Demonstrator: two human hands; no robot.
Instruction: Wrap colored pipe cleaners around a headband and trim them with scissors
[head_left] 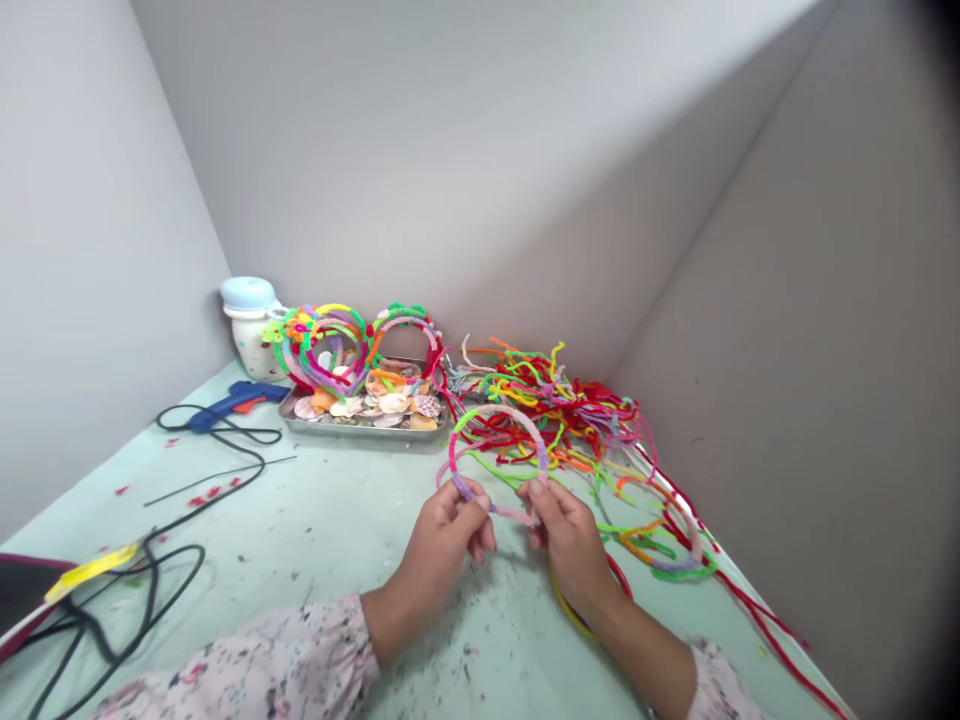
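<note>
Between my hands, above the table, is a pipe-cleaner headband, a fuzzy ring in green, pink, white and purple sections. My left hand pinches its lower left side between thumb and fingers. Closed on the lower right side is my right hand. A pale pink length runs between the two hands along the bottom of the ring. Just beyond it lies a tangled heap of loose pipe cleaners. Another multicoloured ring rests on the table to the right of my right hand.
A metal tray of seashells has several decorated headbands standing on it. Left of it are a blue glue gun and a white cup with a blue lid. A black cable winds along the left. Grey walls enclose the table.
</note>
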